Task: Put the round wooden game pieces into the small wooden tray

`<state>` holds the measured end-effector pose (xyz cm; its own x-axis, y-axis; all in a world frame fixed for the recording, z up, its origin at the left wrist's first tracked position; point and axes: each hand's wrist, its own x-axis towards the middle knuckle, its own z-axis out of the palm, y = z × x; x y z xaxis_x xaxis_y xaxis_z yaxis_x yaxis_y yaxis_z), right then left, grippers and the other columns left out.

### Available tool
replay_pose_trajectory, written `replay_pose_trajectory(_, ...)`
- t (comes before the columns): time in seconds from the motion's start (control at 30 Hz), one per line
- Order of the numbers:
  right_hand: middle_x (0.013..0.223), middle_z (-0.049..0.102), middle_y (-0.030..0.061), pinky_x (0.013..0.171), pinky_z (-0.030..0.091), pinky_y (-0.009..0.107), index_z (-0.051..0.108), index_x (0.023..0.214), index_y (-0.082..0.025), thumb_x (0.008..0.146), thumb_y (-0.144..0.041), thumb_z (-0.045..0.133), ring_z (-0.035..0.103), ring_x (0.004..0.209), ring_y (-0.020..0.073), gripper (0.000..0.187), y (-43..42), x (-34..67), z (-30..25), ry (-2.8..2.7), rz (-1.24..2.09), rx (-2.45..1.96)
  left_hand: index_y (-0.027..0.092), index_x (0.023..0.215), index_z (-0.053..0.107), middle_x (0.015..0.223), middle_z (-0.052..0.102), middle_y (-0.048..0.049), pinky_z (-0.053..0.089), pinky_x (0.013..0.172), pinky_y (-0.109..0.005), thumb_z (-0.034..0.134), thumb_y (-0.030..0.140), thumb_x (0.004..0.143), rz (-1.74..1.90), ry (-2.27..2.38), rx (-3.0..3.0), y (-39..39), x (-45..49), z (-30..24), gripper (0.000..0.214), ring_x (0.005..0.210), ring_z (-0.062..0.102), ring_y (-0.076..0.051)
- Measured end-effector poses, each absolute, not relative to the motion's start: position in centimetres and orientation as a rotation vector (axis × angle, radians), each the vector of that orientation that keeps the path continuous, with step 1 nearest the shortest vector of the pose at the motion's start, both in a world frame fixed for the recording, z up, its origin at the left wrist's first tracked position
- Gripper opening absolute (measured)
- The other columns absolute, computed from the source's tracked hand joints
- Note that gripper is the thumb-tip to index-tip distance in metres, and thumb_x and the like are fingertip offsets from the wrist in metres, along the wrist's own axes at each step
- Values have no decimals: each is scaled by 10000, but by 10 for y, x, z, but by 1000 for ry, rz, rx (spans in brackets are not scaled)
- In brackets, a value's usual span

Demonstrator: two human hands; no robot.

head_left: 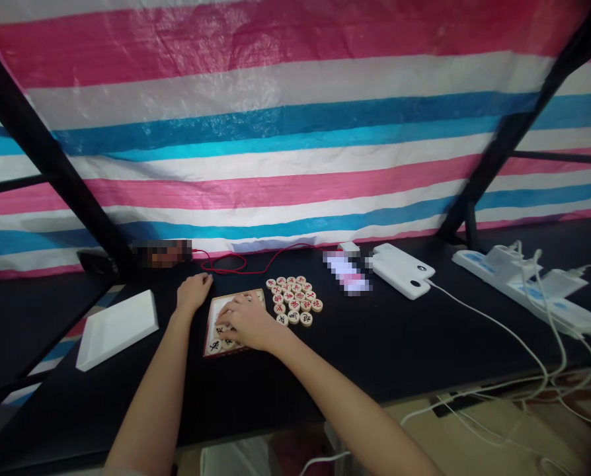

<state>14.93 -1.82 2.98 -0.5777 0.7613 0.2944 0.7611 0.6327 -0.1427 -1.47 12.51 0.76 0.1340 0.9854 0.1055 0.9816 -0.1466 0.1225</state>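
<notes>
The open box (207,333) sits on the black table (359,350), in front of the person and between the two hands. It has a reddish-brown edge and a white inside. A few round pieces (215,346) with black marks lie in its near left corner. The right hand (248,322) is over the box with its fingers reaching down inside, and it hides much of what is in there. I cannot tell if the fingers are gripping a piece. The left hand (194,294) rests on the table just left of the box, loose and a bit curled, with nothing to be seen in it.

Just right of the box is a flat bunch of more round pieces (294,305). Most have red marks, and the nearest row has black ones. Left of the left arm lies a shallow white tray (118,328). A thin red cord (240,272) curls along the back. To the right are a blurred bright thing (348,272), a flat white thing (402,270) with two dark spots, and a long white plug board (523,288). Behind it all hangs a big striped sheet (285,192) in pink, white and blue
</notes>
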Motion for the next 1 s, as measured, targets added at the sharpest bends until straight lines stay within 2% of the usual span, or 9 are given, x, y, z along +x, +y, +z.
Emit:
replay_pose_trajectory(0.3, 942, 625, 81, 920, 257, 427, 626, 899, -133, 844, -384, 532, 467, 939, 228, 274, -17, 147, 32, -2553, -398, -1094, 208, 996, 649, 994, 669, -135, 448, 733, -349, 244, 447, 859, 257, 2043, 2340, 126, -15, 7, 490, 923, 613, -294)
replay_pose_trajectory(0.43, 935, 637, 84, 872, 283, 402, 605, 916, -139, 856, -408, 490, 475, 906, 224, 298, -20, 154, 42, -2494, -365, -1157, 217, 1018, 646, 1008, 669, -129, 451, 743, -351, 247, 461, 861, 248, 2042, 2330, 128, -16, 6, 493, 935, 613, -293)
replay_pose_trajectory(0.63, 884, 662, 42, 803, 323, 338, 600, 958, -184, 827, -435, 525, 506, 882, 201, 293, -50, 203, 55, -2245, -239, -1319, 207, 1054, 641, 1034, 663, -142, 453, 742, -352, 250, 458, 867, 237, 2024, 2324, 131, -18, 5, 500, 945, 612, -300)
replay_pose_trajectory(0.77, 830, 647, 38, 738, 362, 278, 614, 919, -181, 807, -349, 564, 520, 879, 179, 207, -78, 261, 51, -2185, -200, -1471, 201, 1060, 635, 1048, 657, -142, 453, 753, -361, 244, 451, 865, 246, 2017, 2326, 131, -17, 5, 503, 961, 606, -305)
replay_pose_trajectory(1.0, 824, 594, 27, 681, 383, 275, 623, 883, -192, 805, -332, 579, 502, 811, 167, 167, -99, 314, 41, -2159, -219, -1635, 195, 1044, 632, 1043, 658, -144, 451, 757, -367, 238, 442, 862, 243, 2013, 2328, 127, -16, 7, 500, 964, 604, -309)
